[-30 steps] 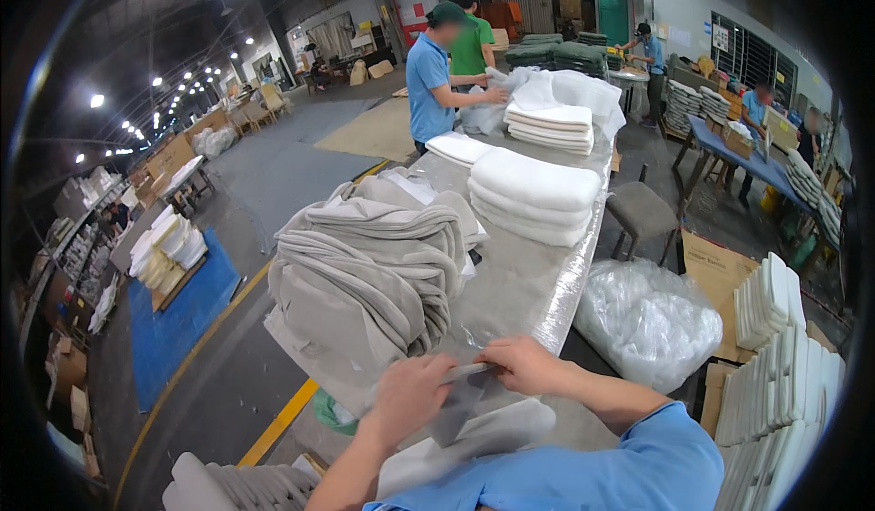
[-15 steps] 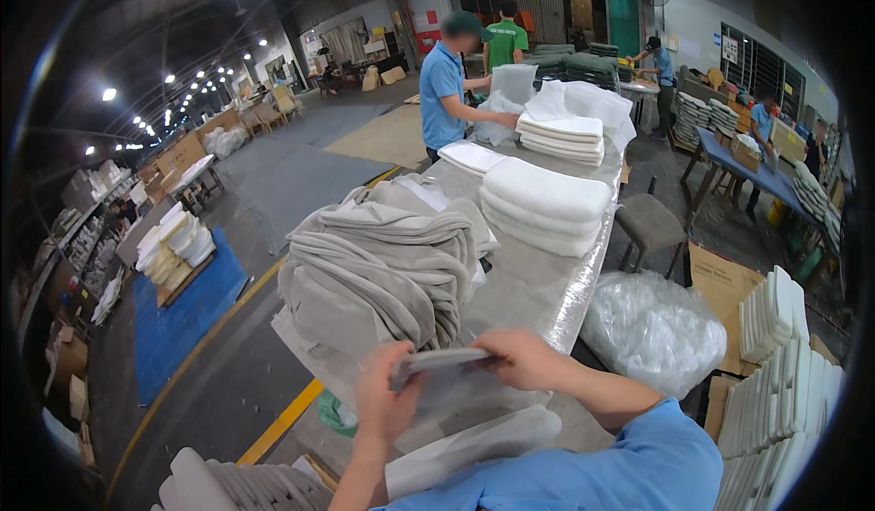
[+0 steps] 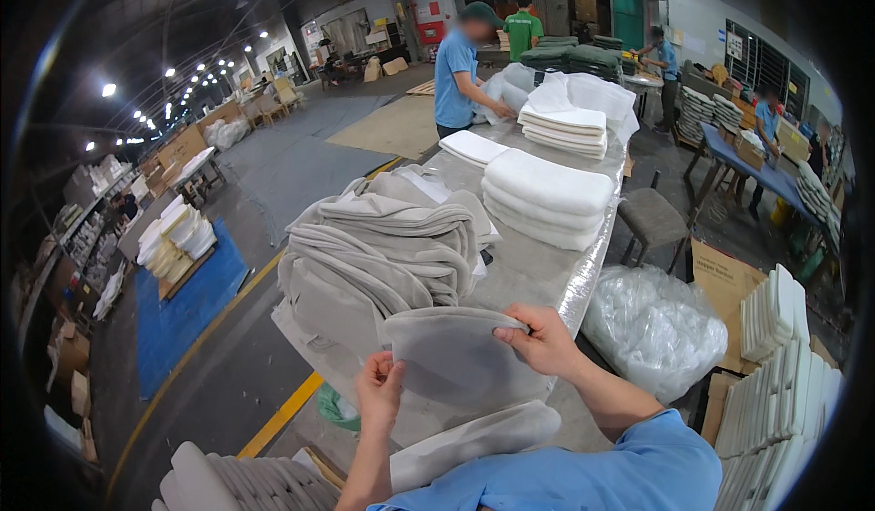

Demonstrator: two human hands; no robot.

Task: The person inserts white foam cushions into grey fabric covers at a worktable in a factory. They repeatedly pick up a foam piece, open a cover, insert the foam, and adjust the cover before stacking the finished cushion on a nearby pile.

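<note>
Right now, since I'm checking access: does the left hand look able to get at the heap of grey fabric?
Probably yes: the heap of grey fabric lies just ahead of the left hand, apparently unobstructed; that hand may first need to release its grey piece.

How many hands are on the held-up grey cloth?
2: the left hand at the left edge of the cloth, the right hand at its upper right.

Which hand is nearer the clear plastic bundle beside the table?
Right. The right hand, gripping the grey fabric, is left of the plastic bundle; the left hand, at the fabric's left edge, is farther left.
</note>
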